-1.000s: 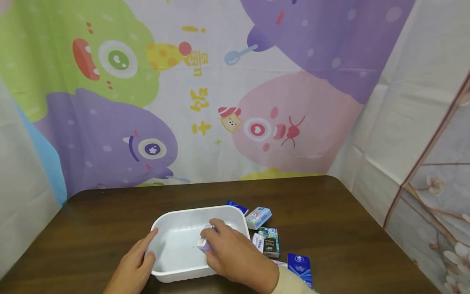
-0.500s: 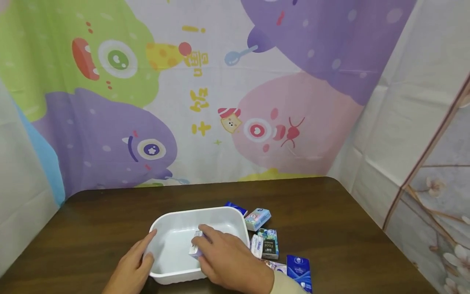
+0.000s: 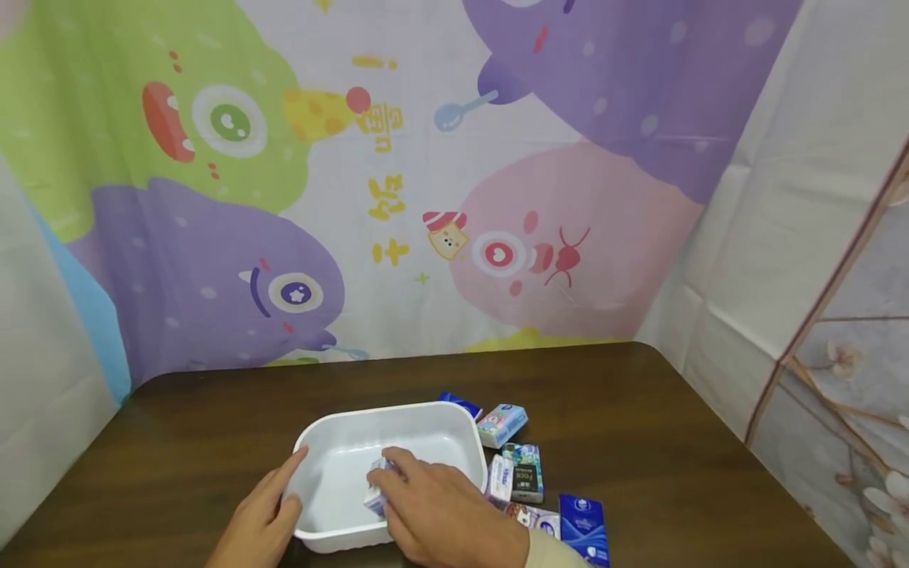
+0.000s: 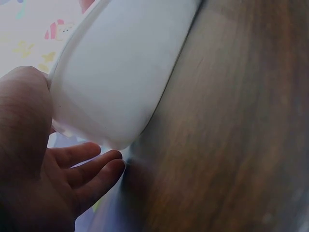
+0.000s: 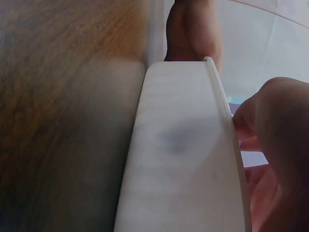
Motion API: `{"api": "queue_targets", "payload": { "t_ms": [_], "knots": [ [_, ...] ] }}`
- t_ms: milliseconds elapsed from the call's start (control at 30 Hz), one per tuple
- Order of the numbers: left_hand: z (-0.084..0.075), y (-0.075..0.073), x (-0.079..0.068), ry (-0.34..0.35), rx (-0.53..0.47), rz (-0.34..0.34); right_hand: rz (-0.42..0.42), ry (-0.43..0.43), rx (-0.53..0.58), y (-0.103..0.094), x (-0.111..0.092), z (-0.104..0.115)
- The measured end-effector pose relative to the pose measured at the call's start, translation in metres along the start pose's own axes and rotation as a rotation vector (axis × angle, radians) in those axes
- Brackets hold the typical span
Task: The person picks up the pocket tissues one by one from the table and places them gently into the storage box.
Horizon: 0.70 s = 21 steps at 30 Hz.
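A white plastic tub stands on the brown table. My left hand is at its left end, thumb and index fingertip touching the rim. In the left wrist view, the other fingers of that hand lie loosely beside the tub's outer corner. My right hand reaches over the near rim and pinches a small white and purple tissue pack inside the tub, low over its floor. In the right wrist view the tub's side wall hides that pack.
Right of the tub lie several tissue packs: a dark blue one, a light blue one, a white one, a green-blue and black one, a patterned one and a blue one. A cartoon curtain hangs behind the table.
My right hand has moved left within the tub, carrying the tissue pack towards the middle of its floor. My left hand has stayed at the tub's left end.
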<state>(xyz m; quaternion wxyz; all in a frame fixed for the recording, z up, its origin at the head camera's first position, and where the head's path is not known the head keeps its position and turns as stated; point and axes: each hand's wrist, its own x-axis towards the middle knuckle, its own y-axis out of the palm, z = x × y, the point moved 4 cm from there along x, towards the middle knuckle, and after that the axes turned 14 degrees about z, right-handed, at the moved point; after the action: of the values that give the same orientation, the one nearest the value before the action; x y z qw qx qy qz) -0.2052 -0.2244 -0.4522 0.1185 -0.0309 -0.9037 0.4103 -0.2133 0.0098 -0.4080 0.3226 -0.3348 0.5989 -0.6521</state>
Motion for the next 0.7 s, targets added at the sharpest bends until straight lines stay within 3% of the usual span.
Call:
{"api": "queue_targets", "payload": {
  "t_ms": [233,400,700],
  "knots": [
    [0.004,0.004,-0.004,0.009,0.025,-0.02,-0.065,-0.025,-0.009,0.006,-0.001,0.003],
    [0.008,0.003,-0.008,-0.001,0.061,-0.026,-0.025,-0.049,0.034,0.011,0.001,0.006],
    [0.001,0.002,0.001,-0.032,0.009,0.04,-0.022,-0.048,0.04,0.007,0.001,0.001]
  ]
}}
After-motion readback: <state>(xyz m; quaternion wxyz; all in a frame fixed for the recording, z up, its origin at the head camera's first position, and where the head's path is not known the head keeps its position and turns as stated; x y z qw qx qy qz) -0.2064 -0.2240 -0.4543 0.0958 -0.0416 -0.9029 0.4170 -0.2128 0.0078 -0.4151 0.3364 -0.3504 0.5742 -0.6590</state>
